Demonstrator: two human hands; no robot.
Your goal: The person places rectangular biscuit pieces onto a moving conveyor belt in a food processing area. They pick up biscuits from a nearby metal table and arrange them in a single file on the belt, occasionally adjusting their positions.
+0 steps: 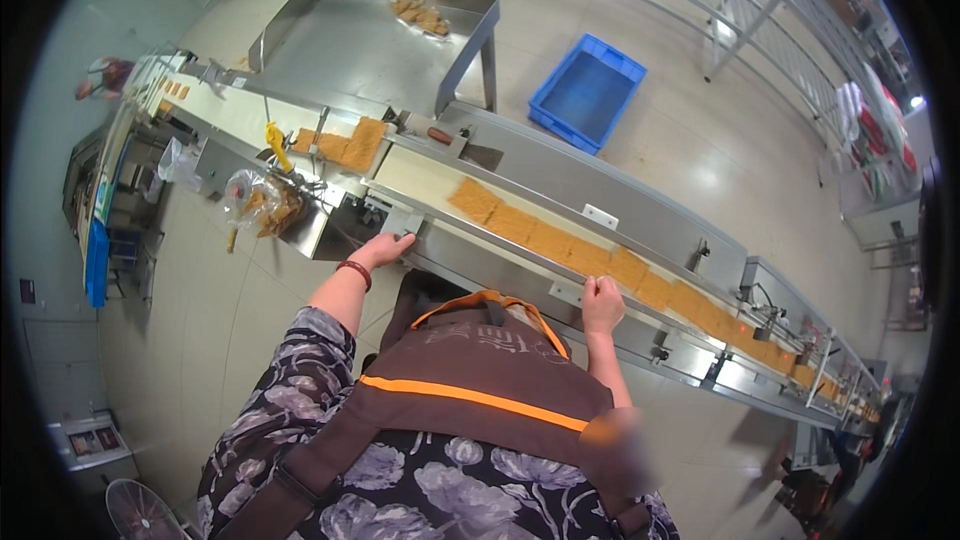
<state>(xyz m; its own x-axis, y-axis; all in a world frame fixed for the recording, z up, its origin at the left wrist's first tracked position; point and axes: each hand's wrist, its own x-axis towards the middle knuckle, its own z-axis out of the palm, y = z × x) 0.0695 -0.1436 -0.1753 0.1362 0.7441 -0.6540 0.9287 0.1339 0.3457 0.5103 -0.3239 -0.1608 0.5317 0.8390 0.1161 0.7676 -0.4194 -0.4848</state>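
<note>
My left hand (384,249) rests at the near edge of a steel conveyor frame (480,255), beside a metal bracket (405,223); its thumb points right and its other fingers are partly hidden. Farther right, my right hand (604,307) is closed in a loose fist at the conveyor's near rail, with nothing visible in it. Between the rails, a pale belt (412,174) carries a row of flat golden-brown food slabs (555,238) running off to the right. More slabs (364,146) overlap at the belt's left end, near a yellow-handled part (278,146).
Across the conveyor stands a steel tray table (337,45) with a clear bag of brown pieces (420,17). A blue crate (589,94) sits on the floor beyond. Another bag (262,202) hangs at left. A person (109,77) is at the far left.
</note>
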